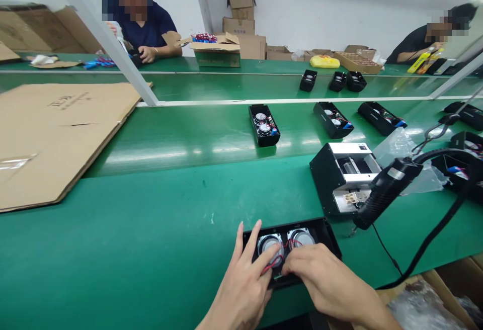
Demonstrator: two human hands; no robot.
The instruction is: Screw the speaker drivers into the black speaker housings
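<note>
A black speaker housing (320, 230) lies open-side up at the near edge of the green bench, with two round silver speaker drivers (300, 238) and red wires (281, 247) inside. My left hand (243, 279) rests on the housing's left part, its fingers spread over the left driver and touching the wires. My right hand (324, 279) lies over the lower right of the housing, fingertips pinching at the wires in the middle. Neither hand lifts the housing.
A powered screwdriver (385, 189) hangs on a cable at the right, over a black-and-white screw feeder box (345, 174). More open housings (264, 125) sit on the green conveyor belt. Flat cardboard (53, 134) lies at left. Two other people work at the far side.
</note>
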